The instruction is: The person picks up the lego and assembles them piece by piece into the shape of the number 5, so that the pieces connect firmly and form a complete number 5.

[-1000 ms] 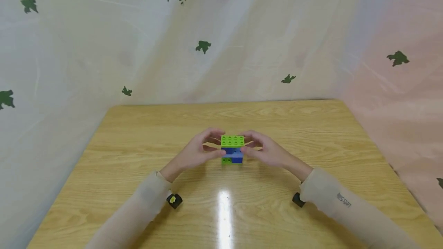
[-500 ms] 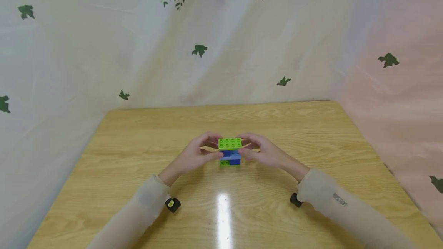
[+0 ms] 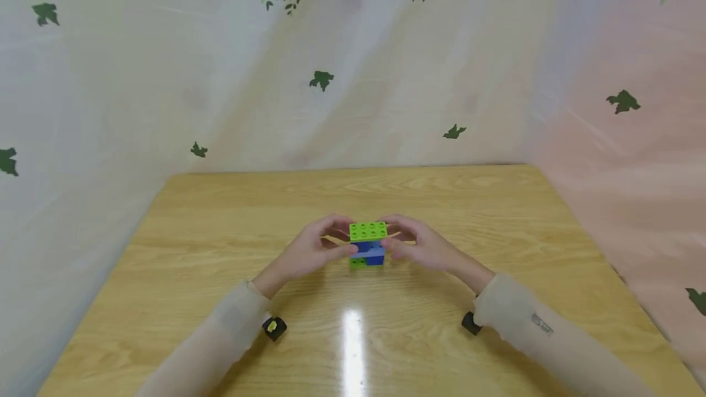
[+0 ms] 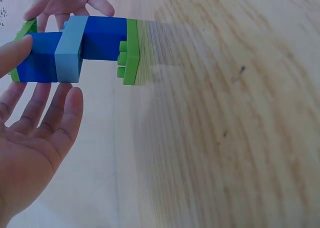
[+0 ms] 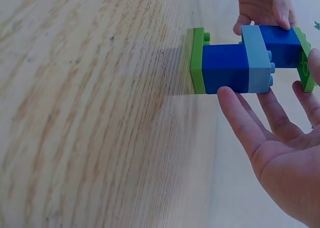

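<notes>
Between the hands a stack of toy building bricks [image 3: 368, 250] stands upright on the table. Its green base plate [image 4: 131, 52] carries a dark blue brick [image 5: 225, 67] on the right side, then a light blue brick [image 5: 257, 65]. Above that sit another dark blue brick [image 4: 40, 57], offset left, and a studded green plate [image 3: 368, 231] on top. My left hand [image 3: 315, 249] holds the stack from the left, thumb on the upper dark blue brick. My right hand [image 3: 421, 245] is curved round the right side, thumb in front near the top plate and fingertips along the bricks.
The wooden table [image 3: 231, 213] has a bright reflection in front of the stack. A pale curtain [image 3: 386, 109] with green leaf and bird shapes rises behind it and at both sides. Dark wrist cameras [image 3: 274, 328] hang under the sleeves.
The head view shifts slightly. Both hands stay at the sides of the brick stack, and its build looks the same.
</notes>
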The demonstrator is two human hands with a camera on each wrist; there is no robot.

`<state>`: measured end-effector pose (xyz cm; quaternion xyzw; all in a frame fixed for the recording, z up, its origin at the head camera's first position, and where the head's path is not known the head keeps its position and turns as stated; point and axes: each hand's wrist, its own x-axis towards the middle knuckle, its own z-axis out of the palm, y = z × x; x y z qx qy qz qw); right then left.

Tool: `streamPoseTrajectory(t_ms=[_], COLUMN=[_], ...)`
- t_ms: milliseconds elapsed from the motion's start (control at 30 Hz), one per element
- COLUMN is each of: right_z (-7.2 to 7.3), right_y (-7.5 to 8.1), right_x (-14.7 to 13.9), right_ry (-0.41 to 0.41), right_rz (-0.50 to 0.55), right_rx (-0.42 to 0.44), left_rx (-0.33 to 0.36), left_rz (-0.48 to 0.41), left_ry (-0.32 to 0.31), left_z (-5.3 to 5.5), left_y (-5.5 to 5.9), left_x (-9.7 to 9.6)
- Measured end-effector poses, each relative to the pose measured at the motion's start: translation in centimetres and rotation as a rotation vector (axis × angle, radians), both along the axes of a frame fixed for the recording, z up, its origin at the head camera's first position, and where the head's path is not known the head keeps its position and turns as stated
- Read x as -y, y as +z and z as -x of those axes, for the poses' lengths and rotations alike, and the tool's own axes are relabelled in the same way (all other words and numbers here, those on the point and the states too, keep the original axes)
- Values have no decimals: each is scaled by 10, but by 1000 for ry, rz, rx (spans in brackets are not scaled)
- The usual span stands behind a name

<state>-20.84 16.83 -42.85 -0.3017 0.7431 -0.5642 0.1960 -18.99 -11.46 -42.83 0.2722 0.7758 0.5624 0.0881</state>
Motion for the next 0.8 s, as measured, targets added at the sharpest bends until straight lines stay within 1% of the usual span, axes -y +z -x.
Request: streamPoseTrajectory(t_ms=[100, 200, 267, 400, 467, 600, 700, 800], right_z=[-1, 0, 1, 3, 5, 8, 11, 13], right_y=[-1, -1, 1, 13, 20, 34, 43, 50], right_x=[-3, -4, -3, -4, -4, -2, 1, 4], right_ry=[-7, 2, 5, -2, -11, -26, -41, -51], right_rz=[-1, -3, -15, -37, -50, -72, -69, -53], right_rx=[0, -6, -9, -2, 0, 27, 59, 80], left_rx=[3, 7, 12, 47, 74, 186, 258, 287], left_rz=[4, 5, 11, 24, 25, -24, -57, -54], left_ry=[-16, -16, -9, 8, 17, 25, 25, 38], left_z=[1, 2, 2, 3, 3, 6, 8, 9], left_y=[0, 1, 3, 11, 18, 32, 42, 51], left_x=[-2, -3, -2, -1, 0, 1, 2, 3])
